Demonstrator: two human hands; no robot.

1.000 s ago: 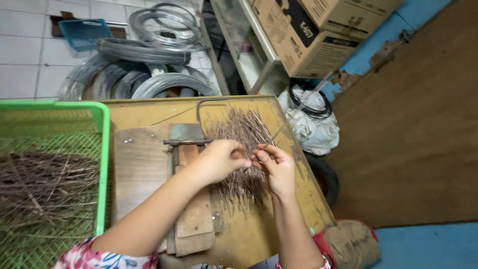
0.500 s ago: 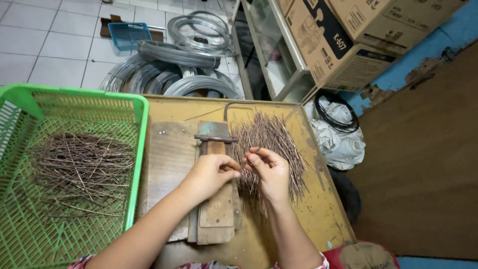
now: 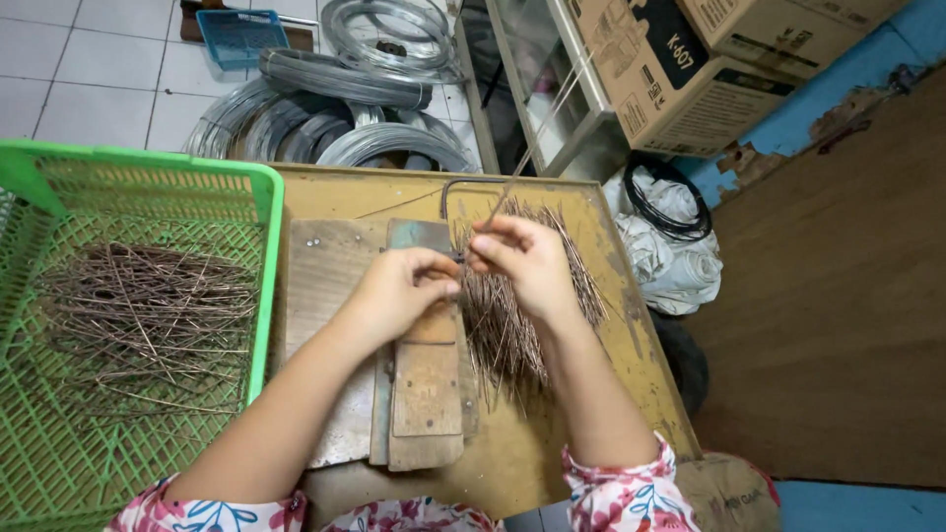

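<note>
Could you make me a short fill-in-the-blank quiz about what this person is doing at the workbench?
1. The right hand pinches a thin ____ that slants up and away.
2. The basket of cut wire pieces is ____ in colour.
3. The left hand rests on a ____ jig.

Missing words: wire; green; wooden

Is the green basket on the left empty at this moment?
No. The green basket holds a loose heap of thin brown wire pieces spread over its mesh bottom.
</note>
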